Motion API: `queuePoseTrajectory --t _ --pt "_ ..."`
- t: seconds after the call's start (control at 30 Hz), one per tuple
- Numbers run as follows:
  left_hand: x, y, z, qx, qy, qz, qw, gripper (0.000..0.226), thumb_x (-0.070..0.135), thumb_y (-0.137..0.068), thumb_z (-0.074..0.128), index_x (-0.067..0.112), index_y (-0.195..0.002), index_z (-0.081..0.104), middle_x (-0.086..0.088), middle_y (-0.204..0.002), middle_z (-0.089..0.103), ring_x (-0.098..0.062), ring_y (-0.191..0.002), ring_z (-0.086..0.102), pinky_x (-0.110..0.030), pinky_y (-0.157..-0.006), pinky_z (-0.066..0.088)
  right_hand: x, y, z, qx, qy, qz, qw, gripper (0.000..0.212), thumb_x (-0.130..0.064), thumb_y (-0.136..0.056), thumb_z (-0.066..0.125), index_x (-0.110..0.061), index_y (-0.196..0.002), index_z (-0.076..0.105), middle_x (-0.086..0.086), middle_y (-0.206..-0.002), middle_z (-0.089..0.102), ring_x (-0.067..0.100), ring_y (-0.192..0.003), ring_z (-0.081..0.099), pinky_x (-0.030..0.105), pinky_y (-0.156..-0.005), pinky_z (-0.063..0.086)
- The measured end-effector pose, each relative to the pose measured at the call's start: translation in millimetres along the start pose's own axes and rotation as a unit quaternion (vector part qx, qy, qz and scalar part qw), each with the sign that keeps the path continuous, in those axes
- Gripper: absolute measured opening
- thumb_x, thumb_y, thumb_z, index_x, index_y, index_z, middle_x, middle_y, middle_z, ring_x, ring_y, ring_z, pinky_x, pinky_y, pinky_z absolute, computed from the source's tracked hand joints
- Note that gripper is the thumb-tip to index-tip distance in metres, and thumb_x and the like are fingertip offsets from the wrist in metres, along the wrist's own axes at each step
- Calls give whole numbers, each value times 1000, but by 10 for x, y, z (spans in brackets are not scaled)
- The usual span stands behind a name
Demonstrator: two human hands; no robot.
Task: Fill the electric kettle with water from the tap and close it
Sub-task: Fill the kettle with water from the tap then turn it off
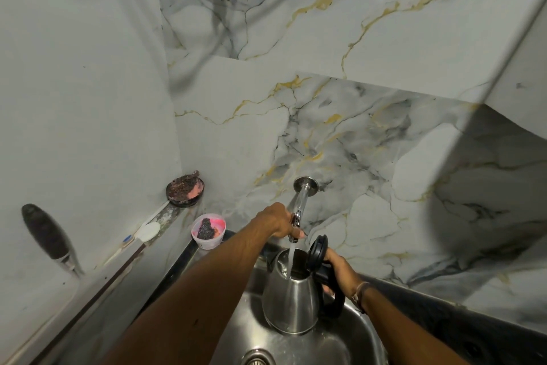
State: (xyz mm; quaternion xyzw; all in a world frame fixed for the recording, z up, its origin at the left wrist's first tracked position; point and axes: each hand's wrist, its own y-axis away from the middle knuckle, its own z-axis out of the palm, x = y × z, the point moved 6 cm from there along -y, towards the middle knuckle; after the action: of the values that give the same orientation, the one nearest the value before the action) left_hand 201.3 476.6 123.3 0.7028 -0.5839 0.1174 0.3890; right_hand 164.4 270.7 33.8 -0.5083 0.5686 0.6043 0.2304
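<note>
Head view: the right hand [336, 268] grasped the kettle [291, 296] by its black handle, over the sink [349, 344], lid [317, 250] open. The left hand [281, 221] gripped the tap [300, 207]; water [291, 258] ran into the kettle

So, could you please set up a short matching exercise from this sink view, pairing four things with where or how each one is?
Things:
1. kettle lid
2. left hand
3. right hand
4. pink cup

States:
A. on the tap
B. flipped open
C. on the ledge left of the sink
D. gripping the kettle handle

Pairs: 1-B, 2-A, 3-D, 4-C
</note>
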Motion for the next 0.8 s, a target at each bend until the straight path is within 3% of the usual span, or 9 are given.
queuePoseTrajectory --t 0.13,0.2,0.33,0.43,0.53,0.67,0.73,0.8 --pt "-6 -7 -10 0 -13 -7 1000 58 46 -87 93 5 -125 77 -13 -127 79 -31 -122 74 -47 -112 57 -13 0 3 0 1 -4 1000 73 -65 -91 49 1 -97 80 33 -94 68 38 -88 59 46 -84 45" --pt "-6 -11 -7 -1 -18 -6 1000 58 46 -88 93 5 -126 77 -14 -128 78 -31 -122 74 -48 -113 57 -7 -28 0 2 -1 -9 1000 76 -65 -88 51 4 -101 82 42 -100 72 39 -93 62 47 -87 46" --pt "-12 -19 -8 -2 -27 -5 1000 57 47 -89 92 6 -125 77 -13 -127 79 -30 -121 74 -48 -113 57 7 -47 1 8 0 -8 1000 61 -65 -85 54 -13 -85 85 15 -85 79 31 -84 67 39 -79 51" --pt "-5 -29 -3 -5 -19 -3 1000 55 44 -88 93 6 -125 78 -13 -127 79 -30 -122 73 -49 -114 56 7 -42 -6 7 9 -13 1000 66 -64 -87 52 -5 -95 81 23 -94 74 38 -89 63 43 -83 49" --pt "3 -31 -2 -6 -20 0 1000 54 44 -89 92 6 -125 78 -13 -127 79 -30 -122 73 -50 -114 56 11 -40 -6 5 13 -9 1000 65 -68 -85 54 -11 -90 85 17 -91 80 28 -82 72 39 -80 52" --pt "9 -48 -3 -11 -26 2 1000 53 43 -91 91 4 -124 77 -15 -128 78 -31 -122 73 -49 -113 56 41 -45 4 8 12 -5 1000 81 -75 -82 54 1 -99 77 36 -97 66 39 -86 59 40 -73 47" --pt "10 -51 -5 -11 -30 1 999 53 43 -90 91 4 -123 77 -15 -128 77 -32 -122 73 -49 -113 56 46 -49 11 9 11 -6 1000 92 -74 -83 54 12 -106 77 49 -110 70 44 -91 65 49 -84 53" --pt "5 -57 -5 -11 -29 1 1000 54 43 -90 91 3 -124 77 -15 -128 77 -32 -122 73 -49 -114 56 50 -39 17 11 15 -4 1000 91 -69 -88 54 13 -119 75 46 -126 70 51 -101 70 63 -100 55"
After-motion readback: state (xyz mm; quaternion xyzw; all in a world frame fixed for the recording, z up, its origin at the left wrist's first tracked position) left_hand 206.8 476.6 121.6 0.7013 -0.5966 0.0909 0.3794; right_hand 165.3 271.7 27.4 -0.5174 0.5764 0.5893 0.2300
